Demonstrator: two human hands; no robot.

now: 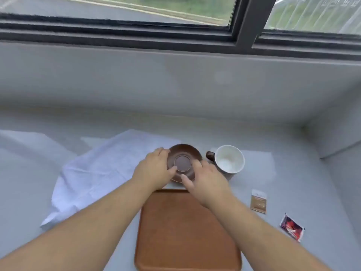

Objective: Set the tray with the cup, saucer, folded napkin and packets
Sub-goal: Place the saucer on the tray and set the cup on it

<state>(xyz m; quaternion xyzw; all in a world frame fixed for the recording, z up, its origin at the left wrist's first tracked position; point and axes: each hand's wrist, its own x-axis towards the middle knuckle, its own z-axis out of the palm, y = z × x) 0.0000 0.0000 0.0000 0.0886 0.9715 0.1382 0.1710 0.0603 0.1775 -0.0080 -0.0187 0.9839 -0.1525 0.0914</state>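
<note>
Saucer gripped at its rim by our left hand and right hand fingers | beyond tray | cup beside.

The tray is cut off by the bottom edge at its near end. Beyond the tray, both hands hide the saucer's near rim. Right of the tray, both packets' print is too blurred to read.

A grey ledge lies below a dark-framed window.

Both hands seemingly gripping, arms outstretched
</note>
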